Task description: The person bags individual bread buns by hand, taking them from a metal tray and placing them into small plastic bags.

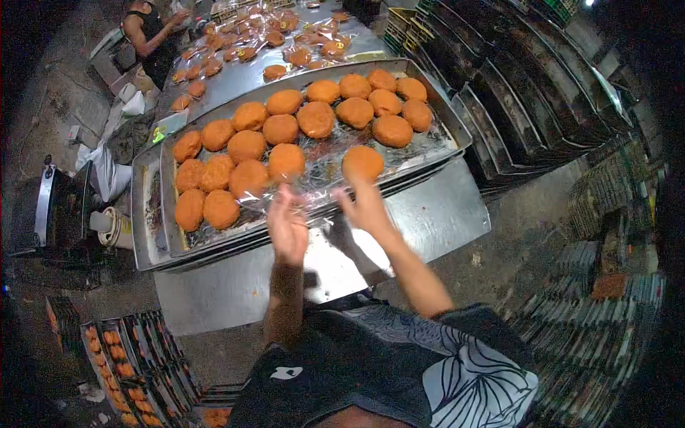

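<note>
Head view looks down on both hands raised at the near edge of a wide metal tray (428,146). The left hand (287,227) and the right hand (365,207) each have fingers closed on an edge of a clear film (319,187), as far as the motion blur allows. The film is stretched between them, its long axis running left to right along the tray's near rim. A lone bun (362,162) sits at the front of the tray just beyond the right hand's fingertips, so it is nearer to that hand. From the left hand it lies ahead and to the right. The closest of the other buns (287,161) stands just ahead of the left hand, with the packed rows spreading left and back. The tray rests on a steel table (442,214). Wrapped buns (300,53) lie farther back, beside a co-worker (150,36). Stacked empty trays (528,107) lean at the right, and filled crates (121,357) sit on the floor at lower left
</note>
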Tool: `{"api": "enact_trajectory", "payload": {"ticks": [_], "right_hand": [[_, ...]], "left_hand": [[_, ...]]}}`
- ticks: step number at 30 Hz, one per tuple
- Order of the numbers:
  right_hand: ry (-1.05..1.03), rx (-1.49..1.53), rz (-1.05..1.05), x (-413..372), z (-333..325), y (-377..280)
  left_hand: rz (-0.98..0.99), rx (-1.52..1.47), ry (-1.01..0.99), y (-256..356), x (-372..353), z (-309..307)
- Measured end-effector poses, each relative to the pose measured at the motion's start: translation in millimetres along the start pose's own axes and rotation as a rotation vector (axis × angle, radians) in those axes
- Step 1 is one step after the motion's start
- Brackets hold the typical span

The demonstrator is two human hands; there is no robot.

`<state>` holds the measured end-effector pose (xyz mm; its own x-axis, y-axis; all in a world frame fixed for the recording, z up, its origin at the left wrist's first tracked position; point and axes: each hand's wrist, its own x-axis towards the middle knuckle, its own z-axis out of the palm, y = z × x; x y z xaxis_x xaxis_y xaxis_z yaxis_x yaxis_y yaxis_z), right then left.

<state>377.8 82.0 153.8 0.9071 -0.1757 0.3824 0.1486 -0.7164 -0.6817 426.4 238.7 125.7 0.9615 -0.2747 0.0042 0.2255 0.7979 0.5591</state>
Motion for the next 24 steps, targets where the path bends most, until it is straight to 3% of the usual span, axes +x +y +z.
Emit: {"api": "enact_trajectory", "payload": {"ticks": [1,2,3,4,5,7,9,11,14,15,16,17,18,19,21,23,24], "right_hand": [[0.093,-0.506,0.139,19,-9,-8],[-0.024,-0.686,0.292,38,2,32],[-0.214,-0.59,0.384,57,-13,12],[-0.067,-0.447,0.351,62,-13,15],[-0.2,-0.353,0.43,66,-16,18],[0.058,-0.25,0.012,40,2,3],[0.211,-0.186,-0.401,21,5,-55],[0.138,-0.181,-0.508,20,6,-77],[0.042,0.032,-0.335,-1,-1,-75],[0.073,0.001,-0.437,-16,-4,-75],[0.178,0.057,-0.356,-23,-1,-77],[0.279,0.115,-0.273,-23,2,-78],[0.362,0.075,-0.24,-16,5,-78],[0.308,0.099,-0.109,-12,9,-79],[0.293,0.385,-0.16,-17,11,-72],[0.468,0.115,-0.086,-35,-7,-66],[0.46,0.011,-0.024,-27,-17,-54]], "left_hand": [[0.074,0.069,0.174,11,8,-10],[0.1,0.02,0.23,26,12,-3],[0.127,-0.026,0.287,44,12,6],[0.123,-0.014,0.291,58,11,6],[0.142,-0.131,0.348,70,12,5],[0.155,-0.251,0.405,76,13,1],[0.229,-0.341,0.452,71,14,-2],[0.216,-0.094,0.168,50,-2,17],[0.144,-0.017,0.078,44,-5,25],[0.071,0.016,0.069,45,-14,37],[-0.02,0.094,-0.119,42,-23,41],[-0.008,-0.028,-0.172,24,-25,43],[0.004,-0.087,-0.098,6,-28,45],[0.015,-0.147,-0.019,-3,-31,53],[-0.027,-0.225,-0.142,0,-31,62],[-0.097,-0.075,-0.044,1,-35,65],[-0.063,0.074,-0.166,-13,-36,52]]}}
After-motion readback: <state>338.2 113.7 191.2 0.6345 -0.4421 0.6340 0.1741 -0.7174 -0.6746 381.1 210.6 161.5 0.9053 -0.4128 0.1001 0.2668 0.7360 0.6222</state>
